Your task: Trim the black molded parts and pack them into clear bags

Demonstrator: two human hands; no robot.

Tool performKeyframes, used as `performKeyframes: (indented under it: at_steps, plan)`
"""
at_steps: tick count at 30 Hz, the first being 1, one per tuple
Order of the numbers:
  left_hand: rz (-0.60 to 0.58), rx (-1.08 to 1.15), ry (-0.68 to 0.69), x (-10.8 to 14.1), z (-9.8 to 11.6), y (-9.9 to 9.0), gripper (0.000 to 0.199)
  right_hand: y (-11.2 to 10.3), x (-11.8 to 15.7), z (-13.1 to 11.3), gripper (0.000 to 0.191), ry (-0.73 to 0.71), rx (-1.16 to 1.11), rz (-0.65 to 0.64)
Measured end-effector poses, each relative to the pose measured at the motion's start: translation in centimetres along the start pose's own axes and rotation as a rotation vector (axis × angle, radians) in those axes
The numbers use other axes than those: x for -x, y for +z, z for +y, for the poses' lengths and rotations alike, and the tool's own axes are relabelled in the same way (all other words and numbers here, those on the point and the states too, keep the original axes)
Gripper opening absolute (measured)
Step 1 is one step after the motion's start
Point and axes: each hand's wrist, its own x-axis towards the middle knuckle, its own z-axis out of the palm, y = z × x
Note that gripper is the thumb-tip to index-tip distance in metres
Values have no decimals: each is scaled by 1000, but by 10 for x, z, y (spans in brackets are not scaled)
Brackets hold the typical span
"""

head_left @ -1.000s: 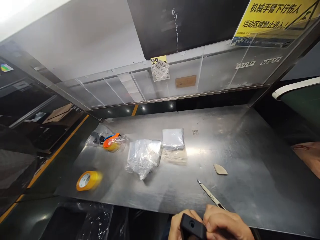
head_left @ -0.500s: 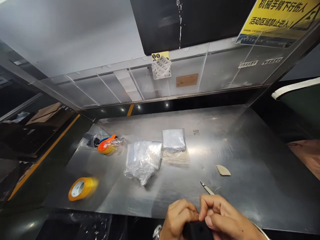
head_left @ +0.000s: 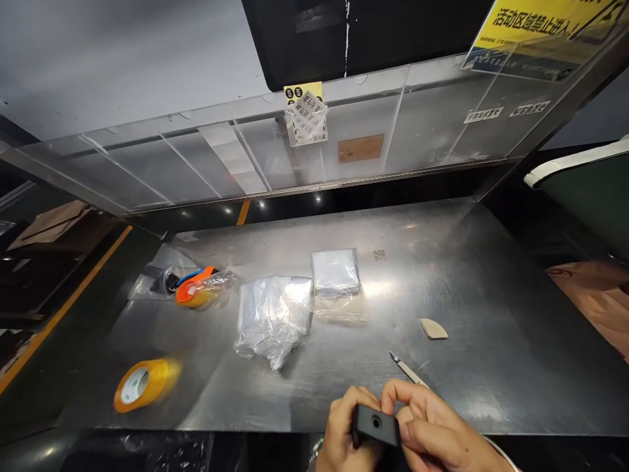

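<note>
At bottom centre of the frame, the left hand grips a black rectangular block with a round hole; the right hand curls at its edge, grip unclear. Handling looks unfinished; how much remains cannot be told.

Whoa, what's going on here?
A person is holding a small black part in their left hand, and the fingers of their right hand are bunched at its side; what they pinch is hidden. This is by the near edge of a metal table. A pale-handled blade lies just beyond the right hand, with yellow tape far left.
</note>
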Motion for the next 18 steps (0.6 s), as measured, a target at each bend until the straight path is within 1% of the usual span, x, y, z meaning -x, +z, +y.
performKeyframes:
  at_steps: [2, 3, 5, 7, 8, 9, 10, 11, 13, 14, 16, 18]
  plan:
    - [87, 168, -208, 1, -2, 10, 21, -4, 3, -1, 33, -79, 124, 94]
    - [103, 262, -269, 0, -2, 16, 25, -6, 6, -2, 36, -120, 197, 159]
    - [88, 459, -331, -3, -2, 27, 35, -11, 10, 0, 38, -207, 335, 301]
    - [80, 594, -374, -8, 0, 38, 42, -18, 12, 4, 39, -355, 498, 435]
    - [113, 629, -388, -11, 1, 43, 44, -21, 12, 9, 41, -466, 609, 473]
    - [174, 653, -402, -15, 2, 47, 44, -25, 11, 13, 45, -587, 742, 495]
    - [252, 673, -415, -20, 3, 50, 42, -30, 8, 19, 49, -708, 888, 493]
    - [337, 694, -435, -24, 4, 52, 38, -34, 6, 24, 53, -810, 1027, 465]
    - [499, 752, -520, -34, 4, 53, 26, -41, 3, 33, 59, -951, 1220, 389]
    - [567, 782, -576, -39, 3, 52, 21, -44, 4, 35, 60, -974, 1269, 357]
    - [663, 832, -687, -47, -2, 49, 12, -50, 10, 36, 57, -926, 1288, 295]
    - [680, 880, -799, -51, -7, 44, 6, -56, 20, 34, 49, -833, 1208, 235]
